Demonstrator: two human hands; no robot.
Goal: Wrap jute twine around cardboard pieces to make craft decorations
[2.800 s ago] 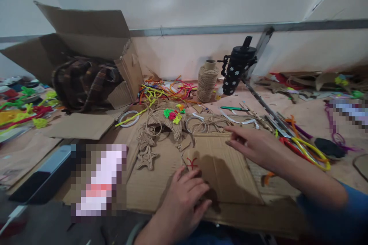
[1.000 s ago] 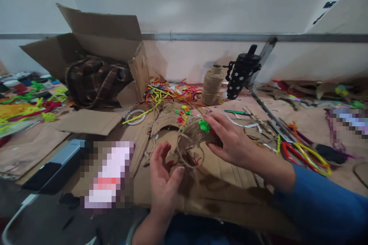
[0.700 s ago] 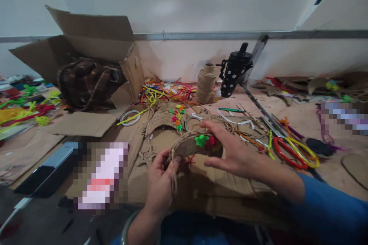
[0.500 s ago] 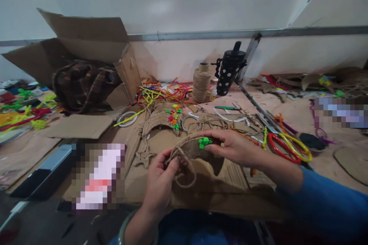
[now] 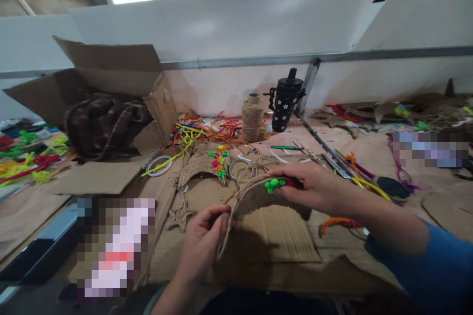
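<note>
A twine-wrapped cardboard crescent is held between both my hands above the cardboard-covered table. My left hand pinches its left end, where twine runs along the edge. My right hand grips the upper right part, fingers over the top edge. By the right fingertips a bright green fuzzy flower sits on the crescent, with something dark red partly hidden beneath the fingers. Just beyond lies another twine crescent decorated with small coloured flowers. A twine star rests left of it.
An open cardboard box holding dark plaid cloth stands back left. Loose pipe cleaners, a twine spool and a black flowered tumbler are along the back. A green pen lies before them; a dark flat case lies left.
The crescent has turned and its left end now points down. The loop of twine by my left hand no longer shows. My view has tilted up slightly.
</note>
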